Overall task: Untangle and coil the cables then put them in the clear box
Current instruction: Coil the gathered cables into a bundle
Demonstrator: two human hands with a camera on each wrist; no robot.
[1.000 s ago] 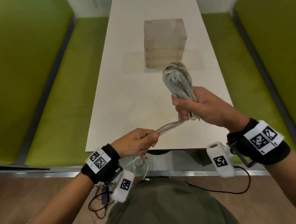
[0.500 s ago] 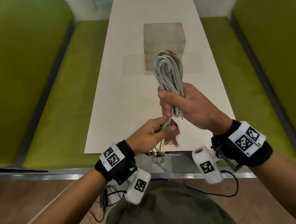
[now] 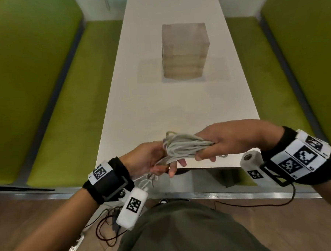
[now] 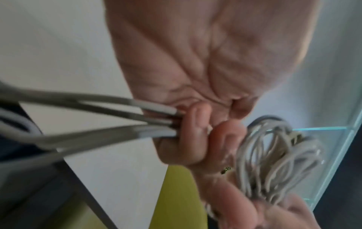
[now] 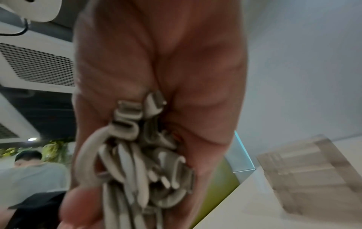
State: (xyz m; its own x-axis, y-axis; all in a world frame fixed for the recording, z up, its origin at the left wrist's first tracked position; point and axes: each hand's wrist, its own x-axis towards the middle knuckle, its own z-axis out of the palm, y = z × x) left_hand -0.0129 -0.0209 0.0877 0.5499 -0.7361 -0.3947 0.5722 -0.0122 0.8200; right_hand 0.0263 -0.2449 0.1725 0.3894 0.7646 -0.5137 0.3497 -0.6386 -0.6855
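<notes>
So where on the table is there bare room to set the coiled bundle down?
The white table is bare between the clear box and the near edge, and in strips left and right of the box. It is crowded only at the near edge, where the right hand grips the cable bundle and the left hand holds its loose strands.

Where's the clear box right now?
In the head view the clear box stands at the middle of the white table, well beyond both hands and the cable bundle held over the near edge.
</notes>
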